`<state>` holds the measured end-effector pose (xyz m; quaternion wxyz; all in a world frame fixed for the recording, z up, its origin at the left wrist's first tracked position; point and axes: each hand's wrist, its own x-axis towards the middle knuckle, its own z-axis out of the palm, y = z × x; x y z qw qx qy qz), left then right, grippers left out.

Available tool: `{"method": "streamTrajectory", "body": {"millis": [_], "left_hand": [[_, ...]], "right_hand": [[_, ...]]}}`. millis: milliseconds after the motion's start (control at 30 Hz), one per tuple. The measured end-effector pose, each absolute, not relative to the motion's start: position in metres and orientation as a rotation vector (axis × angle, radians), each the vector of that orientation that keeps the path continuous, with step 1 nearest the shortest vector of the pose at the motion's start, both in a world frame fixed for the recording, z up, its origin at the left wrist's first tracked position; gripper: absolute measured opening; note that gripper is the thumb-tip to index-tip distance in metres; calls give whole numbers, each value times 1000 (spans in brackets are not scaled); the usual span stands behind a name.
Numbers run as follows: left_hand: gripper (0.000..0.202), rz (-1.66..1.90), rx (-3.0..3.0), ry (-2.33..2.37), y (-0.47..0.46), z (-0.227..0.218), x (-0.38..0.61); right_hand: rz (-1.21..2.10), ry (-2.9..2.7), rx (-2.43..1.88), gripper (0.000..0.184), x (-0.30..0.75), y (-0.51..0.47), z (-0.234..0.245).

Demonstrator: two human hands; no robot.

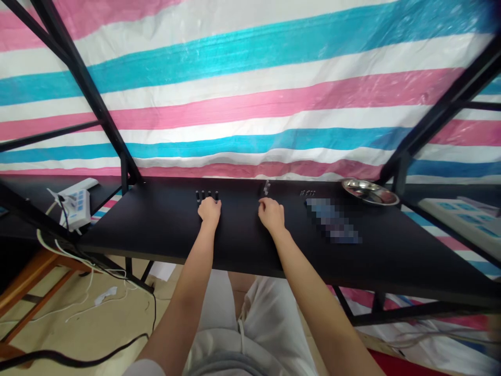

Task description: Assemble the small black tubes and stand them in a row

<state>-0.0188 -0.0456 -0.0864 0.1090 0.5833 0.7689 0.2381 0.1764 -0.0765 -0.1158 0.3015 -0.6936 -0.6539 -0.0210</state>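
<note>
My left hand (210, 210) rests at the left-centre of the black table with its fingers curled down. It is right at a row of several small dark cylinders (203, 195) standing upright, and its fingertips reach the right end of the row. Whether it grips one of them is hidden. My right hand (272, 213) is closed on the tabletop, thumb and fingers drawn together, and anything inside is too small to make out. Just beyond it lies a small cluster of clear pieces (266, 187). Farther right is a short row of tiny clear pieces (307, 192).
A shiny metal dish (370, 192) sits at the table's back right. Nearer is a blurred-out flat rectangular object (332, 221). Black frame posts flank the table (250, 250), and a striped sheet (250, 104) hangs behind. White power strips (76, 209) and cables are at left.
</note>
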Motion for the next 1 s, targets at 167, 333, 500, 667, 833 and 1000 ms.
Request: {"method": "streamTrajectory", "body": {"millis": [167,333,500,667,833,1000], "left_hand": [[28,687,2164,1969,-59,-81,3],[45,633,2699,1426,-57,-80,51],[59,477,2766,1483,-27,-91,83],[51,408,2840,1495,-2,-100,95],[25,532,2916,1474,2,-96,87],[17,648,2823,1491,-17,-97,62]], "right_hand": [[-61,-1618,-2062,32,181,-73,-120],[-20,-1629,-2108,39,181,-72,-124],[8,-1644,-2111,39,182,-72,-124],[10,-1668,-2123,43,179,-70,-125],[108,-1726,-2217,52,178,-68,-127],[242,-1758,-2303,59,178,-59,-126]]}}
